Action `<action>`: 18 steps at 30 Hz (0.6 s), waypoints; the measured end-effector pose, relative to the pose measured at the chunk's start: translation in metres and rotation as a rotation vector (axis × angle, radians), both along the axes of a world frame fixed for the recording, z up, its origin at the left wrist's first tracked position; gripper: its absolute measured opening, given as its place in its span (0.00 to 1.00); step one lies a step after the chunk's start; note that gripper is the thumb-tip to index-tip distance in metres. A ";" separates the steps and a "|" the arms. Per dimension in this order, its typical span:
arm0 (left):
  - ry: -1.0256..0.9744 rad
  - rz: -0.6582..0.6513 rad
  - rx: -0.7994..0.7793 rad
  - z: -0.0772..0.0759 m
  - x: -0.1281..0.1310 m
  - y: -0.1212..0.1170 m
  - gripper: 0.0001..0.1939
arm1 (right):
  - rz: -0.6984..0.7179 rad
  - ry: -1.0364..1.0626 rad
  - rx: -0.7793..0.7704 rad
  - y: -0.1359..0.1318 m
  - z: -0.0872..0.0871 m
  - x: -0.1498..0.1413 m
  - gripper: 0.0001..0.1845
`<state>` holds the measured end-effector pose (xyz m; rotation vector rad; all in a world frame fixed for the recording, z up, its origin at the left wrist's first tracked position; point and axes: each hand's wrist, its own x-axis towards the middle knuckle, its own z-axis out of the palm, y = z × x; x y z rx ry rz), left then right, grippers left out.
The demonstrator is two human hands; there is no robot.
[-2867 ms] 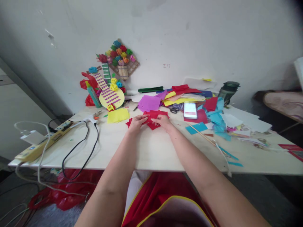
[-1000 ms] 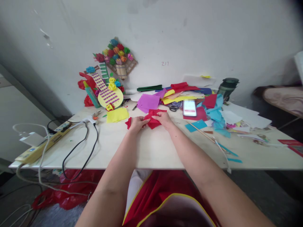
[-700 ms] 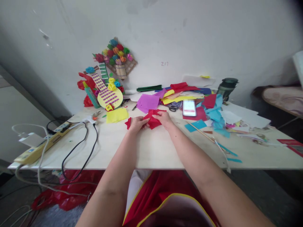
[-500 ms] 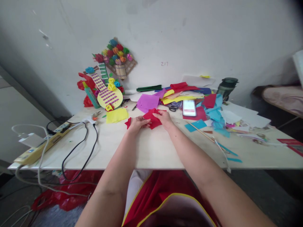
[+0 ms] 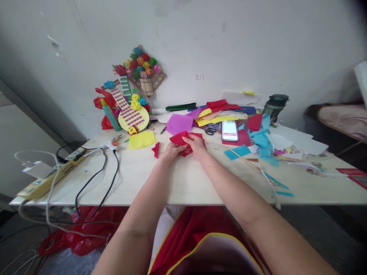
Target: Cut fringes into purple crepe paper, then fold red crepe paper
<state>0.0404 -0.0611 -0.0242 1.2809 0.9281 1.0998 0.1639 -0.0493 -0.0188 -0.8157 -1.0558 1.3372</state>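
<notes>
A piece of red crepe paper (image 5: 178, 138) is held just above the table by both hands. My left hand (image 5: 173, 150) is closed on its lower left part, the thumb lying over the paper. My right hand (image 5: 197, 144) pinches it from the right, near its upper middle. More red paper shows behind and beneath the right fingers; whether it is one sheet or several I cannot tell. A small folded red scrap (image 5: 155, 150) lies on the table left of my left hand. Some fingertips are hidden by the paper.
Yellow paper (image 5: 142, 140), purple paper (image 5: 180, 123) and black-handled scissors (image 5: 210, 131) lie beyond my hands. A lit phone (image 5: 229, 130), blue paper (image 5: 237, 152) and a thin stick (image 5: 243, 159) lie right. Left are a glue gun (image 5: 107, 144) and a power strip (image 5: 53, 177).
My left hand has shifted right, closer to my right hand, baring the small red scrap. The red paper has been turned, with one flap now pointing up and left.
</notes>
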 end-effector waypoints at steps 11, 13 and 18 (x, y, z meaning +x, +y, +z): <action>0.008 0.019 0.008 0.000 -0.003 0.001 0.21 | -0.079 0.024 -0.011 0.003 -0.002 0.001 0.17; 0.002 0.035 0.028 -0.001 -0.005 0.002 0.20 | -0.074 0.034 -0.007 0.004 -0.003 0.003 0.17; 0.025 0.008 0.000 0.000 -0.007 0.002 0.21 | -0.089 -0.014 -0.011 0.010 -0.006 0.007 0.16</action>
